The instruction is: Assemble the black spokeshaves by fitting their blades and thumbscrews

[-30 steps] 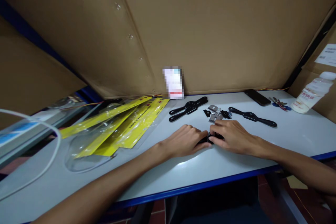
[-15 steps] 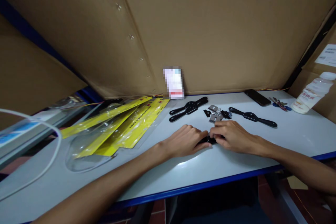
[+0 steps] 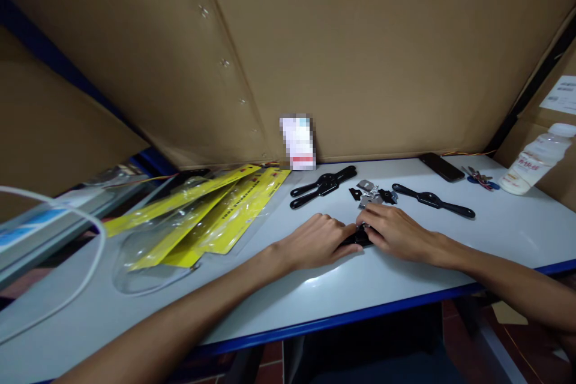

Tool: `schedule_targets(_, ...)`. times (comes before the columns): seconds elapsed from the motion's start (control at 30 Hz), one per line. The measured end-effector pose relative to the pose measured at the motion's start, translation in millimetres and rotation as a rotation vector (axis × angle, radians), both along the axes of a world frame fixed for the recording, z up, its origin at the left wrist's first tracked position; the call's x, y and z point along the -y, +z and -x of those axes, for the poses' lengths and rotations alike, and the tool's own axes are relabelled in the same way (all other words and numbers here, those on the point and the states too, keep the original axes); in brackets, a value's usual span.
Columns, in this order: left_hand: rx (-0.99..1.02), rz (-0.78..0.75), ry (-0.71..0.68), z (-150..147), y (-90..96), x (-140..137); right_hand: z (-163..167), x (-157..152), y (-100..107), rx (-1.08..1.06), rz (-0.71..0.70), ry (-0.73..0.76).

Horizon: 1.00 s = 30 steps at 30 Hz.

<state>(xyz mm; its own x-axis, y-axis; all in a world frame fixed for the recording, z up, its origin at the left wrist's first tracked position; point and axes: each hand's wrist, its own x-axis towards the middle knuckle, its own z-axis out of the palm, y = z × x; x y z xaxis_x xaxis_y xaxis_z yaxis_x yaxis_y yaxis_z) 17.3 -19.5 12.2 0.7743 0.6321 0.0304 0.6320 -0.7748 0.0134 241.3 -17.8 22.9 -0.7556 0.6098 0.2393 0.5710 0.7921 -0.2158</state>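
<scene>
My left hand is closed around one handle of a black spokeshave body low over the white table. Over the middle of that body my right hand is closed, fingertips pinched at a small shiny spot; what they hold is mostly hidden. The far end of the body lies under my right hand. Just beyond my fingers lies a loose pile of flat metal blades and black caps. Two more spokeshave bodies lie side by side behind my left hand. Another spokeshave body rests to the right.
Yellow cards in clear blister packs cover the left of the table. A blurred-out phone screen leans against the cardboard wall. At right are a black phone, keys and a white bottle. A white cable loops at left.
My right hand has shifted slightly left and its fingers have moved over the spokeshave's middle, showing more of the body. My left hand has stayed in place.
</scene>
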Motion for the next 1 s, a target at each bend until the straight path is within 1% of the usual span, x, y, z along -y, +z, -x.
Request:
schedule_targets(0.07, -0.014, 0.0, 0.007, 0, 0.6, 0, 0, -1, 0, 0.021, 0.019, -0.01)
schedule_targets(0.17, -0.007, 0.024, 0.011, 0, 1.6, 1, -1, -6, 1, 0.017, 0.087, -0.034)
schedule_targets(0.33, -0.003, 0.063, 0.02, 0, 3.7, 1, -5, -16, 4, 0.014, 0.222, -0.007)
schedule_targets(0.6, -0.021, 0.031, 0.02, -1, 2.8, 1, -3, -14, 2, -0.016, 0.217, -0.061)
schedule_targets(0.73, -0.06, 0.028, 0.081, -4, 7.1, 4, -2, -14, 0, -0.04, 0.219, -0.09)
schedule_targets(0.87, -0.098, 0.013, 0.15, -6, 8.3, 6, -1, -18, -1, -0.14, 0.275, -0.143)
schedule_targets(0.93, -0.1, 0.017, 0.149, -6, 6.7, 5, -1, -22, -1, -0.217, 0.303, -0.146)
schedule_targets(1.0, -0.095, 0.015, 0.143, -5, 5.2, 5, -4, -28, -2, -0.281, 0.3, -0.153)
